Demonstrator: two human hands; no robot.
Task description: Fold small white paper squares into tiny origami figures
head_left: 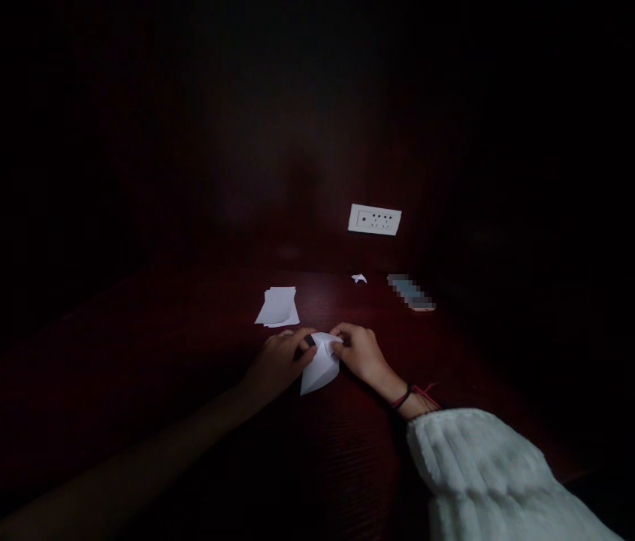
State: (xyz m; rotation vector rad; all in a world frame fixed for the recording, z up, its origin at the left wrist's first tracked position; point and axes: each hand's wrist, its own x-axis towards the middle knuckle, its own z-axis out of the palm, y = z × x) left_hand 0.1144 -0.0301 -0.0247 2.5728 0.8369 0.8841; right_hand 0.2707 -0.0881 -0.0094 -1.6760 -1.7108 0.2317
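Observation:
Between my two hands is a white sheet of paper (320,370), partly folded, with one pointed corner toward me. My left hand (280,363) pinches its upper left edge between thumb and fingers; a small dark patch shows at the fingertips, and I cannot make out what it is. On the upper right edge, my right hand (361,352) grips the paper with thumb and forefinger. A red and black cord bracelet circles the right wrist, below a white knitted sleeve (480,458). Just beyond my left hand lies a small stack of white paper sheets (279,306).
A small folded white paper piece (358,279) lies near the back of the dark red table (193,315). To its right is a phone (410,292), its screen blurred. A white wall socket (374,219) sits above them. The surroundings are very dark.

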